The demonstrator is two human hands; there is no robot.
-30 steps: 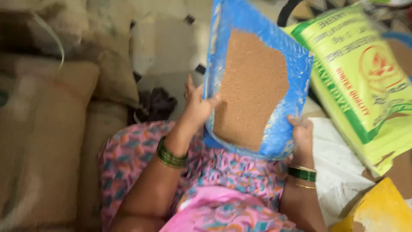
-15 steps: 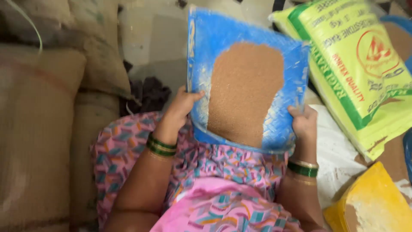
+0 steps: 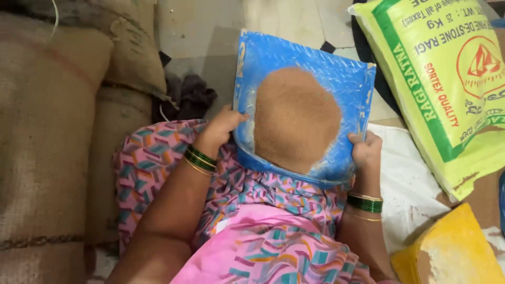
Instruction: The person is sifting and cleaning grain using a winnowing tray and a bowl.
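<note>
Both of your hands were on the blue winnowing tray [image 3: 307, 68], one at each side of its near end. Your left hand [image 3: 221, 126] was closed on the left edge, thumb lying over the rim, and your right hand [image 3: 365, 150] gripped the right edge the same way, fingers curled under. You held the tray over your lap, its near lip just above your patterned pink dress [image 3: 273, 236] and its far end out over the tiled floor [image 3: 210, 31].

Reddish-brown grain [image 3: 297, 118] lay in one rounded heap in the middle of the tray, with bare blue showing all round it and a pale dusting near your right hand. Going by that, I judged the sifting to be under way rather than finished: the grain was gathered and clean-looking on top, yet all of it was in the tray, none tipped out anywhere that showed. Whether husk or grit lay among it was too fine to tell.

Around you sat the supplies. Burlap sacks [image 3: 47, 131] were stacked to your left, and a green and yellow printed sack [image 3: 447, 89] lay to your right on a white cloth [image 3: 405, 194]. A yellow bag [image 3: 452, 252] with pale powder on it sat near your right elbow. A dark rag [image 3: 192, 94] lay on the floor just beyond your left hand.
</note>
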